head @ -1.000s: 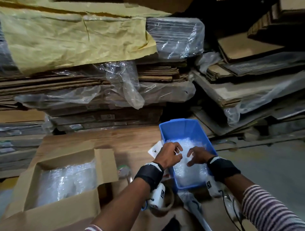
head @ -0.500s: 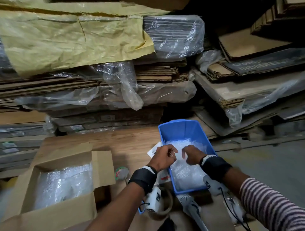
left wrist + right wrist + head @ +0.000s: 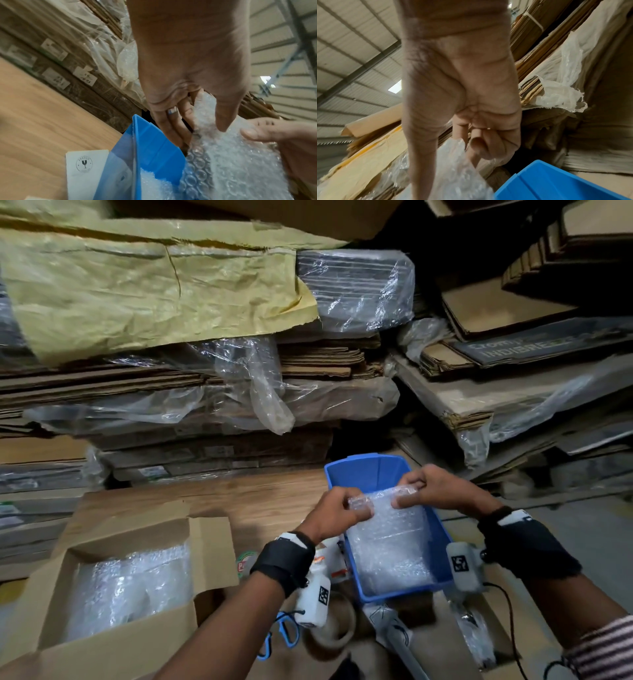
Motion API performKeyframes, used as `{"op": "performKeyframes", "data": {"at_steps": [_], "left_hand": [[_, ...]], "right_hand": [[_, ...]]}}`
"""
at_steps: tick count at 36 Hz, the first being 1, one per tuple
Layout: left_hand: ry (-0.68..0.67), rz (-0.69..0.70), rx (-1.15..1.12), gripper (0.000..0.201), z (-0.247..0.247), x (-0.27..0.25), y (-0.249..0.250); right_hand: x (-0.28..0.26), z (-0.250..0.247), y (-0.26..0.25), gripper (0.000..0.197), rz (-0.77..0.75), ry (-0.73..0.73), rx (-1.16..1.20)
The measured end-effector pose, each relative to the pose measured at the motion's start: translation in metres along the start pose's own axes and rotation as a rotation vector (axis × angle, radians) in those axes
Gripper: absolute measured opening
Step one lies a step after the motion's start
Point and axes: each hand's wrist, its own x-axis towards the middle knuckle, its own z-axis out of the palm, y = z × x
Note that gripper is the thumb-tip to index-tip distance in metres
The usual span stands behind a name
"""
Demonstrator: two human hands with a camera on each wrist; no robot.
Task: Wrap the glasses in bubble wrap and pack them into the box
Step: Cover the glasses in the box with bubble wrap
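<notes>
No glass can be made out anywhere. The left hand [image 3: 334,513] and the right hand [image 3: 442,491] each pinch the top edge of a bubble wrap sheet [image 3: 390,537] (clear, knobbly) above the blue bin [image 3: 373,470]. The cardboard box [image 3: 113,652] at the left holds more wrap.

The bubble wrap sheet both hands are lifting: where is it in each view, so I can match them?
Head: bubble wrap sheet centre-right, over the blue bin, pinched at its top edge by left hand and right hand.
Left wrist: lower right, beneath the thumb.
Right wrist: bottom centre, partly behind the thumb.
Shared landmark: the blue bin.
</notes>
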Motion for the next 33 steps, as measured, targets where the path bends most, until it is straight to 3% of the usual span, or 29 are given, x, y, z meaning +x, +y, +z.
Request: {"op": "performKeyframes", "data": {"at_steps": [2,5,8,12,15,21,24,29,33], "left_hand": [[-0.016,0.002,-0.153,0.028,-0.004,-0.003,0.005],[-0.006,-0.029,-0.326,0.003,-0.010,-0.013,0.014],[0.072,-0.078,-0.426,0.024,-0.014,-0.019,0.015],[0.179,-0.082,-0.464,0.021,-0.021,-0.027,0.010],[0.242,-0.091,-0.485,0.019,-0.027,-0.035,0.007],[0.129,-0.115,-0.575,0.037,-0.048,-0.058,0.001],[0.162,-0.102,-0.614,0.034,-0.057,-0.067,-0.005],[0.254,-0.119,-0.696,0.028,-0.072,-0.080,-0.010],[0.305,-0.131,-0.737,0.024,-0.083,-0.089,-0.016]], "right_hand": [[-0.006,-0.001,-0.003,0.028,-0.031,0.002,0.077],[-0.011,0.006,-0.005,0.040,-0.069,0.038,0.178],[-0.013,0.018,-0.008,0.052,-0.093,0.034,0.293],[-0.016,0.037,-0.016,0.055,-0.073,-0.025,0.429],[-0.015,0.053,-0.022,0.043,-0.056,-0.014,0.493],[-0.008,0.081,-0.031,0.033,-0.075,0.135,0.575],[-0.002,0.089,-0.032,0.027,-0.095,0.160,0.620],[-0.001,0.107,-0.049,0.032,-0.117,0.021,0.714],[-0.001,0.120,-0.059,0.039,-0.100,-0.154,0.961]]}}
